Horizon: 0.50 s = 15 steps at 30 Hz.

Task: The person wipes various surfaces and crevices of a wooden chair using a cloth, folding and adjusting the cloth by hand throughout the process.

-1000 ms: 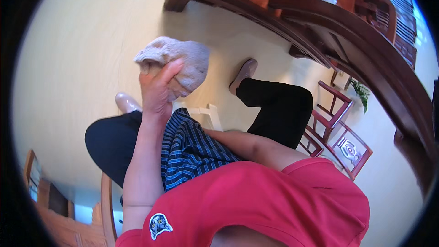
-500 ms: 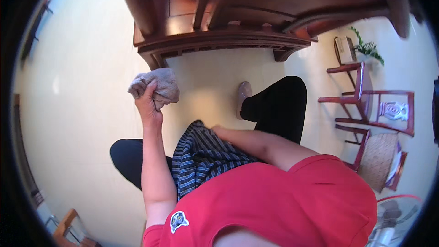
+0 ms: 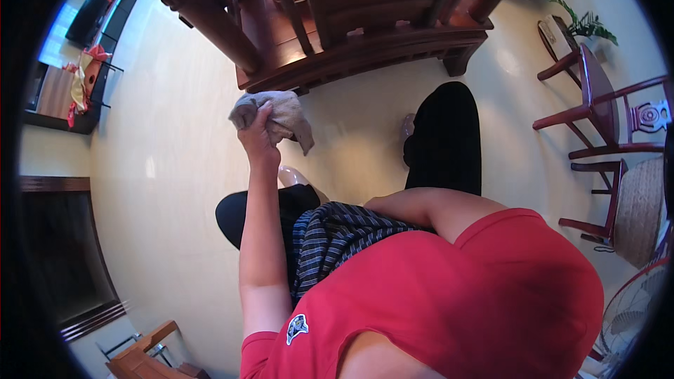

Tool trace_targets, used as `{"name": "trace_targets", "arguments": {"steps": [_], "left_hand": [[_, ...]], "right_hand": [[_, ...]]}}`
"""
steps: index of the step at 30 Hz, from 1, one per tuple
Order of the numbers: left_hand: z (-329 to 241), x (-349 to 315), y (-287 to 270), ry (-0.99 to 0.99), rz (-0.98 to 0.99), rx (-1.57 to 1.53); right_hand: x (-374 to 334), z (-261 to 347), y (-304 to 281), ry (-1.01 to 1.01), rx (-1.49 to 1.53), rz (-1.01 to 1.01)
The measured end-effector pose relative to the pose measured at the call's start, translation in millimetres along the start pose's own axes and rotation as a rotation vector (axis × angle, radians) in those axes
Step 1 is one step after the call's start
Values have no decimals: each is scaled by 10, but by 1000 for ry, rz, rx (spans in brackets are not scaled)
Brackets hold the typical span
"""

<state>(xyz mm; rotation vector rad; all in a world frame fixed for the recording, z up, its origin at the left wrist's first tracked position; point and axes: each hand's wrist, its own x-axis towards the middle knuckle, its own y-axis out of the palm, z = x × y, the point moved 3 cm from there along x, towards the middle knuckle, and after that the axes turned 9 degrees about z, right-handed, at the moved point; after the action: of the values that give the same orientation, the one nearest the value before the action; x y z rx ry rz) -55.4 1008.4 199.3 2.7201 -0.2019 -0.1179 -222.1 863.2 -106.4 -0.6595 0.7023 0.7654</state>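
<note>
My left hand (image 3: 261, 137) is closed round a crumpled grey-brown cloth (image 3: 286, 114), raised out in front of me. One corner of the cloth hangs down on its right side. Just beyond it stands the lower edge of a dark reddish wooden bench (image 3: 365, 56) with a carved back. My right hand (image 3: 378, 203) rests low at my lap, against the dark striped cloth (image 3: 330, 238) at my waist. Its fingers are hidden there, so their state does not show.
Wooden chairs (image 3: 597, 102) stand on the right, with a woven basket (image 3: 639, 210) and a fan (image 3: 628, 309) nearer me. A green plant (image 3: 586, 24) is beyond them. At left are a dark-framed panel (image 3: 67, 253) and a low cabinet (image 3: 60, 121). A wooden chair (image 3: 151, 351) sits at lower left.
The view has turned, bringing the cabinet on the left into sight. My left hand, still on the cloth, appears farther right and closer to the bench. My right hand stays by my lap.
</note>
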Motion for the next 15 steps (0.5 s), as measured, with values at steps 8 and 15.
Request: {"name": "trace_targets", "arguments": {"steps": [8,15], "left_hand": [[306,703,202,-240,47,-70],[457,1001,534,-344,199,-61]], "right_hand": [[79,25,-503,55,157,-12],[-70,-91,-497,62,390,-116]]}}
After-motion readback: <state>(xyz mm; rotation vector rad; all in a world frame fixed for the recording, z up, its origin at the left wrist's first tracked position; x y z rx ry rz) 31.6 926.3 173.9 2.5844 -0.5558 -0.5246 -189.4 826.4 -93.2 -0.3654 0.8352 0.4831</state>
